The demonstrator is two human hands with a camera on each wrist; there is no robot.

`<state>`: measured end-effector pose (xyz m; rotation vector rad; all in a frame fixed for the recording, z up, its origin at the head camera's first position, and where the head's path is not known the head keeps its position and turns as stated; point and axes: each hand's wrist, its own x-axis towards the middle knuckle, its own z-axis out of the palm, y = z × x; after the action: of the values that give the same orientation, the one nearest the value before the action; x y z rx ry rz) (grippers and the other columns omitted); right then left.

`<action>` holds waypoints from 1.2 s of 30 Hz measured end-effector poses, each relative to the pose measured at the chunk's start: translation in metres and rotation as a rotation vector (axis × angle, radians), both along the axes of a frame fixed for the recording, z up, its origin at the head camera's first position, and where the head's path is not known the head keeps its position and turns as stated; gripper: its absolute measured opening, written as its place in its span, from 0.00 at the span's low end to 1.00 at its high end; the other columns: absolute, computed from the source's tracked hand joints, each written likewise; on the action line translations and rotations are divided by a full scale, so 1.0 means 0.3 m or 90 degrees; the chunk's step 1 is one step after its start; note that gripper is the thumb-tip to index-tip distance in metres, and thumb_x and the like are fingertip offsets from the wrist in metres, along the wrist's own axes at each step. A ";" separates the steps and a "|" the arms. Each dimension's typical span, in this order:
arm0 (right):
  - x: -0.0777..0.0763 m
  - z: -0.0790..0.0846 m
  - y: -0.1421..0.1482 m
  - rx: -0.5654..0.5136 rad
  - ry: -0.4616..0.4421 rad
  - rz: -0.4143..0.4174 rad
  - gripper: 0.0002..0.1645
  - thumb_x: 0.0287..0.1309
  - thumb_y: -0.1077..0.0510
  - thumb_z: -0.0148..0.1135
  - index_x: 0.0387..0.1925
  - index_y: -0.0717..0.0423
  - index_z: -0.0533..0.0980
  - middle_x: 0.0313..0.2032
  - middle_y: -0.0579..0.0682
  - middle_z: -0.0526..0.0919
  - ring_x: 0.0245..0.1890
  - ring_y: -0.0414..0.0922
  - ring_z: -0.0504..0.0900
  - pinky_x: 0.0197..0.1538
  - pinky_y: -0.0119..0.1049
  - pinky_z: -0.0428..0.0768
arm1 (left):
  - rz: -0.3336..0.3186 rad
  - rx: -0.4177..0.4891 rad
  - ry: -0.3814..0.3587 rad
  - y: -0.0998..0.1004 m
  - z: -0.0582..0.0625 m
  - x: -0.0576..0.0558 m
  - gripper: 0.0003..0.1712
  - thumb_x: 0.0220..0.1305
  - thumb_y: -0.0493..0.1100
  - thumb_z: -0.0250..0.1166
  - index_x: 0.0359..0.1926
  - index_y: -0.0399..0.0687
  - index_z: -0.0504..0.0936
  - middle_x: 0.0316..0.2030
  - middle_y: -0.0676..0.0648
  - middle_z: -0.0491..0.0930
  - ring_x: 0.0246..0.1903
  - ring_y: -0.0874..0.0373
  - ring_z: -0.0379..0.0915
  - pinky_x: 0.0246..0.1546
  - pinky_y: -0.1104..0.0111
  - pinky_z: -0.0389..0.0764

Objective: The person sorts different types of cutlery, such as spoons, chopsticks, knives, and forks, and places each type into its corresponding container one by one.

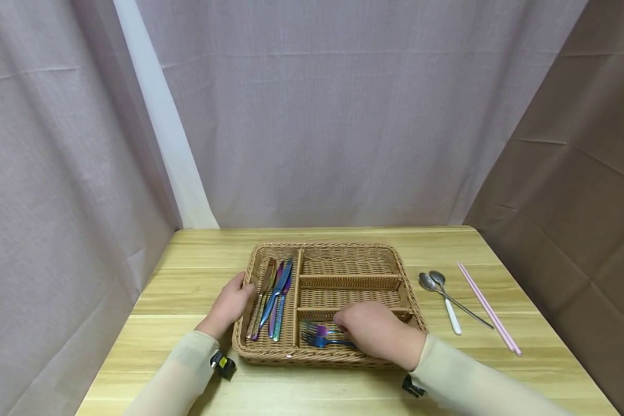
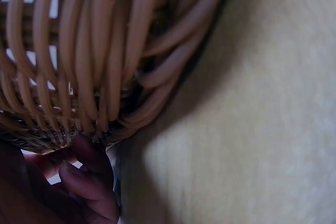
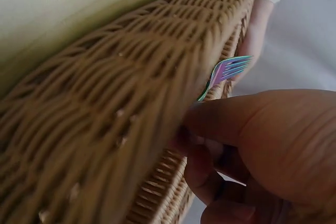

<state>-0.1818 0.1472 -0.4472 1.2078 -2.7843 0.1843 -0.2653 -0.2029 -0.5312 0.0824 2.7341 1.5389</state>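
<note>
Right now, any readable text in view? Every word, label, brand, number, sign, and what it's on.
None that can be read.
Yellow patch on the black left-wrist device: too small and blurred to tell whether it bears print.
Knives, forks, spoons, chopsticks: no legible marks.
Wicker basket: no label visible.

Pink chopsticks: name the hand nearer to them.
Right: the right hand is at the front-right compartment of the basket, left of the chopsticks; the left hand holds the basket's left side, farther away.
</note>
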 end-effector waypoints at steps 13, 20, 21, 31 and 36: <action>-0.015 -0.056 -0.026 0.014 -0.074 0.008 0.27 0.53 0.71 0.73 0.19 0.42 0.66 0.20 0.33 0.68 0.22 0.33 0.67 0.26 0.30 0.73 | -0.004 0.008 0.000 0.008 0.005 0.001 0.26 0.81 0.44 0.55 0.73 0.39 0.76 0.64 0.34 0.82 0.63 0.36 0.78 0.69 0.38 0.74; -0.026 -0.062 -0.031 0.034 -0.099 -0.004 0.25 0.50 0.70 0.75 0.18 0.42 0.71 0.20 0.33 0.71 0.22 0.34 0.69 0.27 0.32 0.75 | 0.000 0.011 0.001 0.008 -0.001 -0.004 0.27 0.81 0.44 0.56 0.74 0.39 0.75 0.64 0.34 0.82 0.63 0.36 0.78 0.69 0.39 0.74; -0.027 -0.063 -0.032 0.035 -0.099 -0.005 0.24 0.50 0.70 0.76 0.18 0.42 0.72 0.20 0.33 0.71 0.22 0.34 0.69 0.27 0.32 0.75 | 0.001 0.011 0.000 0.008 -0.002 -0.005 0.27 0.81 0.44 0.56 0.74 0.39 0.75 0.64 0.34 0.82 0.62 0.37 0.78 0.69 0.39 0.75; -0.040 -0.074 -0.025 0.023 -0.081 0.006 0.20 0.48 0.66 0.80 0.17 0.42 0.77 0.19 0.32 0.73 0.20 0.33 0.69 0.25 0.30 0.73 | 0.005 0.008 -0.009 0.001 0.000 -0.003 0.27 0.81 0.46 0.55 0.74 0.40 0.75 0.63 0.34 0.82 0.59 0.39 0.81 0.66 0.40 0.78; -0.042 -0.075 -0.020 0.016 -0.085 0.010 0.20 0.51 0.64 0.80 0.18 0.42 0.78 0.19 0.31 0.73 0.21 0.32 0.68 0.26 0.29 0.74 | 0.007 0.004 -0.013 0.000 -0.001 -0.002 0.27 0.81 0.46 0.56 0.74 0.40 0.75 0.63 0.34 0.83 0.59 0.39 0.81 0.66 0.40 0.78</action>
<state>-0.1945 0.1412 -0.4696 1.2682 -2.8989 0.2411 -0.2658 -0.2029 -0.5315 0.0518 2.7194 1.5429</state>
